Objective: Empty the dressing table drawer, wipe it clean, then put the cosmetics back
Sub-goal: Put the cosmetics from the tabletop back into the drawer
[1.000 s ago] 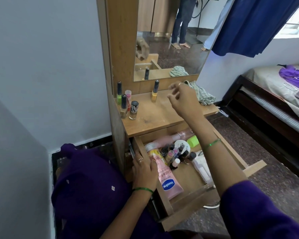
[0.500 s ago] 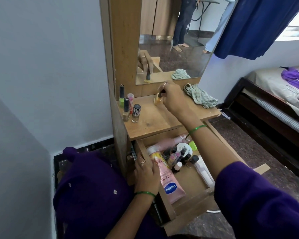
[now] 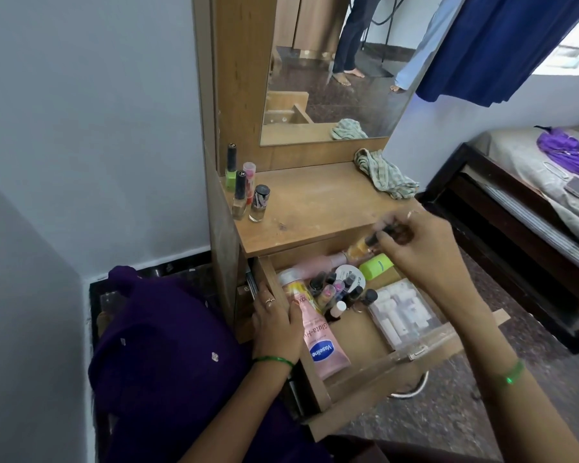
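The wooden drawer (image 3: pixel 375 369) of the dressing table stands pulled out. Inside lie a pink Vaseline tube (image 3: pixel 320 342), several small nail polish bottles (image 3: pixel 335 292), a white round jar (image 3: pixel 350 274), a green tube (image 3: pixel 376 265) and a clear plastic box (image 3: pixel 403 312). My right hand (image 3: pixel 418 248) pinches an orange nail polish bottle (image 3: pixel 361 247) by its black cap, above the drawer's back part. My left hand (image 3: pixel 274 325) grips the drawer's left wall. Several nail polish bottles (image 3: pixel 244 192) stand at the tabletop's left edge.
A striped cloth (image 3: pixel 385 175) lies at the back right of the tabletop (image 3: pixel 315 202), below the mirror (image 3: pixel 331 78). A dark-framed bed (image 3: pixel 528 202) with a phone (image 3: pixel 578 187) stands to the right. The wall is close on the left.
My right hand took the orange nail polish bottle from the back of the tabletop and carried it down and right, over the open drawer. My left hand stayed on the drawer's wall.
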A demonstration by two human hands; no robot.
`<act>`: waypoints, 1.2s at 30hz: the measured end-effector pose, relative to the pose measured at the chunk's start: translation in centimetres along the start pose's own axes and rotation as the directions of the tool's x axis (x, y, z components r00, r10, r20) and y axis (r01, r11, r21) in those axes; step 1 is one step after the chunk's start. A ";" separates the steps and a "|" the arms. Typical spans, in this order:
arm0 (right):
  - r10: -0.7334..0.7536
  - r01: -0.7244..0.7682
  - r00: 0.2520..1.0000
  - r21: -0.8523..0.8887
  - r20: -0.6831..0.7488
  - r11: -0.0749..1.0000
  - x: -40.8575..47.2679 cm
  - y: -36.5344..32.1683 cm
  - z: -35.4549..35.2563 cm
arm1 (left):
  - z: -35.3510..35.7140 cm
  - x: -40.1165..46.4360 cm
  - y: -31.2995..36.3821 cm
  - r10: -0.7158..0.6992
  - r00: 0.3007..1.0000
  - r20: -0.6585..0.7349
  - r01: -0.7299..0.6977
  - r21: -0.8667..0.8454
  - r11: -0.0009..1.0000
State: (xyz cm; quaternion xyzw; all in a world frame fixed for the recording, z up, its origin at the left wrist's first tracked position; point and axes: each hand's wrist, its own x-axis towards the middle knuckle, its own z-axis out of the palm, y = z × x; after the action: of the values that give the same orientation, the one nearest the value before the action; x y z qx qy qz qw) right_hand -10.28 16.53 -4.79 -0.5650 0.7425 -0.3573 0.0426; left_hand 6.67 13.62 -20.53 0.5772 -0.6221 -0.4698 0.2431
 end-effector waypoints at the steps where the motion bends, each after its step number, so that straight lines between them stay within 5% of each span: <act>1: 0.016 -0.017 0.999 0.010 0.028 1.000 -1.1 0.3 -0.1 | 0.0 0.0 0.0 -0.003 1.000 -0.001 0.003 0.004 1.000; 12: 0.177 -0.122 0.959 -0.241 0.220 0.963 -6.8 4.4 3.3 | -0.1 -0.2 0.1 -0.003 1.000 -0.008 0.003 -0.008 1.000; 36: 0.204 -0.138 0.948 -0.262 0.245 0.955 -6.5 4.5 4.9 | 0.1 0.2 -0.5 -0.010 1.000 -0.001 0.010 -0.014 1.000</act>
State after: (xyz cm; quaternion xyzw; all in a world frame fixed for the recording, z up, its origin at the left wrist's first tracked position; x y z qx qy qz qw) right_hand -9.30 20.33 -13.28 -0.5421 0.8142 -0.1790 0.1054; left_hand 6.80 13.51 -21.01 0.5789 -0.6159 -0.4749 0.2450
